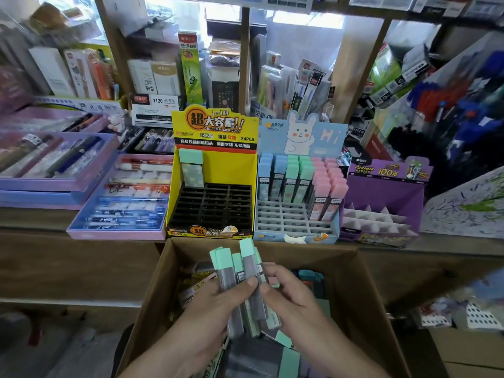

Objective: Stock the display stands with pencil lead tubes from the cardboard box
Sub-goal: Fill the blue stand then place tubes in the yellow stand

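Note:
Over the open cardboard box, both hands hold a bunch of several grey pencil lead tubes with mint-green caps. My left hand grips the bunch from the left, thumb across the front. My right hand pinches one tube on the right side of the bunch. On the shelf behind, the yellow display stand has a black slotted tray holding one mint tube at its back left. The blue rabbit stand holds rows of blue, green and pink tubes at the back; its front slots are bare.
A purple display stand sits to the right of the blue one. Trays of pens lie to the left on the wooden shelf. More tubes and packets fill the box below the hands. Hanging stationery crowds the back and right.

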